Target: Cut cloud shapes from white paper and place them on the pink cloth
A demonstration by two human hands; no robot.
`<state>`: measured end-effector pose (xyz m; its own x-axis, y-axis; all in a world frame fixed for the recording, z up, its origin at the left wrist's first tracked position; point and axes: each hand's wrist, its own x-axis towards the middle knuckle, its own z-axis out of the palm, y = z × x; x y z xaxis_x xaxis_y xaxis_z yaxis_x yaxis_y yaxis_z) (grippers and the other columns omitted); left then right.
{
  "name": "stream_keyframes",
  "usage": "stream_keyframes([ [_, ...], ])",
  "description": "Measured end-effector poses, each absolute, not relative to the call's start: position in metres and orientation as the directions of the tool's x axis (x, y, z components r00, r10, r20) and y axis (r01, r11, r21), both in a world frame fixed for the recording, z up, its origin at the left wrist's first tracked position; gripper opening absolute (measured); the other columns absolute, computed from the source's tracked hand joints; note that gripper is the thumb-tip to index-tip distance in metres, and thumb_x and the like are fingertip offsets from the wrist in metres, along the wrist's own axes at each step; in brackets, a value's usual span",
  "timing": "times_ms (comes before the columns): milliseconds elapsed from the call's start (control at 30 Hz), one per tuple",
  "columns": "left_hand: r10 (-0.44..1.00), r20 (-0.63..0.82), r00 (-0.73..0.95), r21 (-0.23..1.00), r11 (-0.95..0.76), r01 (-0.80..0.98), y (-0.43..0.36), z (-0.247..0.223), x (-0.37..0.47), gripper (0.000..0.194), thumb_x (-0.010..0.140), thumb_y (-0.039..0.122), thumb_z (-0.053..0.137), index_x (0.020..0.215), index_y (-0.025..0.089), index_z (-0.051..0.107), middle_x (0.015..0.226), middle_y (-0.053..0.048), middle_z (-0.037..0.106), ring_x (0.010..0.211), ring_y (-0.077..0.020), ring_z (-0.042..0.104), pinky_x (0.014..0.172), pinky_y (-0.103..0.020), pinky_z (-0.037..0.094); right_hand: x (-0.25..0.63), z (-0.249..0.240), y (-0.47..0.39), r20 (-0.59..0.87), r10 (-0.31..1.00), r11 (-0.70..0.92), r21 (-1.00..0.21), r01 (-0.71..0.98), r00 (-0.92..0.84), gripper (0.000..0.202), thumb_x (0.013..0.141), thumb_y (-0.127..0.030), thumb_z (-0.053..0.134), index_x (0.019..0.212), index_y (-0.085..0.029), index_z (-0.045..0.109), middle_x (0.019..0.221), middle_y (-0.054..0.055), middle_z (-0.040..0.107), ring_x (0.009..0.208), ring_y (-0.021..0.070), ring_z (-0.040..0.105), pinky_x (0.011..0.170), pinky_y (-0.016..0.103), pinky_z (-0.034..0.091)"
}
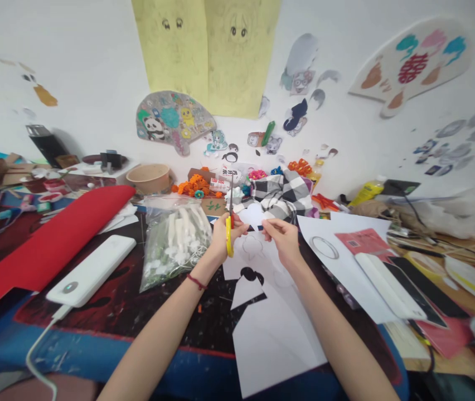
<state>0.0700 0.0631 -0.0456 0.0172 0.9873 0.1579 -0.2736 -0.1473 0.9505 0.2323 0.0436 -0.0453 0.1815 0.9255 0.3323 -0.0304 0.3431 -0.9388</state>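
My left hand (pixel 219 238) is closed on a pair of scissors (pixel 229 236) with yellow and red handles, the blades pointing up and away from me. A small white paper cutout (pixel 253 215) with a rounded top is pinched in my right hand (pixel 285 240), and its lower edge reaches toward my left fingers. Whether the left fingers also touch the cutout, I cannot tell. Below both hands lies a white sheet with drawn outlines (pixel 255 249). Closer to me are a small black shape (pixel 247 273), a paper offcut (pixel 246 292) and a larger cut white sheet (pixel 277 345).
Left of my hands are a clear bag of white-stemmed items (pixel 174 242), a white power bank (pixel 91 270) with its cable, and a red sheet (pixel 49 245). Checked cloth (pixel 283 192) and orange flowers (pixel 195 185) sit behind. At right are papers and a white case (pixel 390 285).
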Motion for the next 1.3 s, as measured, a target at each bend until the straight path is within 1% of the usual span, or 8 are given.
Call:
stream_keyframes([
  [233, 0.988, 0.150, 0.024, 0.951, -0.137, -0.277, 0.064, -0.045, 0.070, 0.043, 0.054, 0.031, 0.090, 0.075, 0.017, 0.056, 0.056, 0.000, 0.066, 0.049, -0.0138, 0.060, 0.050, -0.025, 0.043, 0.233, -0.046, 0.045, 0.339, 0.922, 0.349, -0.937, -0.021, 0.188, 0.022, 0.074, -0.037, 0.077, 0.072, -0.016, 0.073, 0.058, 0.000, 0.063, 0.048, 0.0098, 0.049, 0.049, 0.025, 0.038],
  [700, 0.994, 0.109, -0.011, 0.954, -0.107, -0.281, 0.070, -0.046, 0.068, 0.040, 0.057, 0.029, 0.089, 0.078, 0.015, 0.058, 0.058, 0.001, 0.065, 0.051, -0.0135, 0.063, 0.048, -0.023, 0.041, 0.243, -0.043, 0.048, 0.354, 0.904, 0.367, -0.930, -0.013, 0.239, 0.022, 0.073, -0.038, 0.077, 0.071, -0.016, 0.072, 0.057, -0.001, 0.063, 0.048, 0.0101, 0.048, 0.048, 0.025, 0.037],
  [800, 0.994, 0.105, -0.011, 0.955, -0.104, -0.277, 0.070, -0.046, 0.068, 0.033, 0.065, 0.026, 0.086, 0.080, 0.013, 0.059, 0.057, 0.002, 0.062, 0.049, -0.0109, 0.060, 0.045, -0.020, 0.038, 0.243, -0.044, 0.048, 0.351, 0.908, 0.363, -0.932, -0.015, 0.228, 0.021, 0.074, -0.037, 0.077, 0.071, -0.017, 0.072, 0.057, -0.001, 0.063, 0.048, 0.0099, 0.048, 0.048, 0.025, 0.037],
  [933, 0.995, 0.101, -0.012, 0.957, -0.100, -0.274, 0.071, -0.047, 0.066, 0.016, 0.086, 0.025, 0.071, 0.088, 0.012, 0.061, 0.063, 0.005, 0.060, 0.048, -0.0061, 0.054, 0.043, -0.017, 0.039, 0.242, -0.044, 0.047, 0.345, 0.916, 0.355, -0.935, -0.014, 0.205, 0.021, 0.074, -0.037, 0.077, 0.073, -0.017, 0.073, 0.057, -0.001, 0.063, 0.048, 0.0100, 0.049, 0.049, 0.025, 0.037],
  [1000, 0.995, 0.101, -0.014, 0.954, -0.101, -0.282, 0.072, -0.047, 0.066, 0.015, 0.091, 0.026, 0.064, 0.090, 0.012, 0.061, 0.066, 0.006, 0.059, 0.047, -0.0049, 0.050, 0.043, -0.017, 0.040, 0.242, -0.044, 0.046, 0.342, 0.919, 0.351, -0.936, -0.012, 0.196, 0.021, 0.074, -0.038, 0.077, 0.074, -0.017, 0.073, 0.058, -0.001, 0.063, 0.048, 0.0102, 0.049, 0.049, 0.025, 0.037],
  [1067, 0.994, 0.106, -0.018, 0.948, -0.106, -0.299, 0.073, -0.047, 0.065, 0.018, 0.088, 0.028, 0.068, 0.088, 0.012, 0.060, 0.062, 0.006, 0.059, 0.045, -0.0052, 0.050, 0.042, -0.017, 0.038, 0.241, -0.045, 0.047, 0.338, 0.922, 0.346, -0.938, -0.010, 0.189, 0.022, 0.073, -0.038, 0.077, 0.074, -0.017, 0.073, 0.058, 0.000, 0.063, 0.048, 0.0103, 0.049, 0.049, 0.026, 0.038],
  [1167, 0.993, 0.117, -0.031, 0.936, -0.120, -0.331, 0.073, -0.048, 0.065, 0.032, 0.071, 0.031, 0.082, 0.085, 0.014, 0.059, 0.054, 0.006, 0.058, 0.044, -0.0076, 0.053, 0.042, -0.019, 0.035, 0.240, -0.047, 0.047, 0.331, 0.926, 0.337, -0.942, -0.003, 0.179, 0.024, 0.073, -0.040, 0.078, 0.074, -0.017, 0.073, 0.057, 0.000, 0.063, 0.048, 0.0104, 0.049, 0.049, 0.026, 0.038],
  [1300, 0.991, 0.125, -0.045, 0.924, -0.133, -0.360, 0.071, -0.046, 0.065, 0.040, 0.059, 0.031, 0.087, 0.082, 0.015, 0.059, 0.054, 0.005, 0.058, 0.044, -0.0084, 0.055, 0.046, -0.021, 0.039, 0.239, -0.048, 0.046, 0.326, 0.931, 0.330, -0.944, 0.006, 0.162, 0.025, 0.074, -0.042, 0.077, 0.075, -0.017, 0.073, 0.058, 0.000, 0.063, 0.048, 0.0106, 0.050, 0.049, 0.026, 0.038],
])
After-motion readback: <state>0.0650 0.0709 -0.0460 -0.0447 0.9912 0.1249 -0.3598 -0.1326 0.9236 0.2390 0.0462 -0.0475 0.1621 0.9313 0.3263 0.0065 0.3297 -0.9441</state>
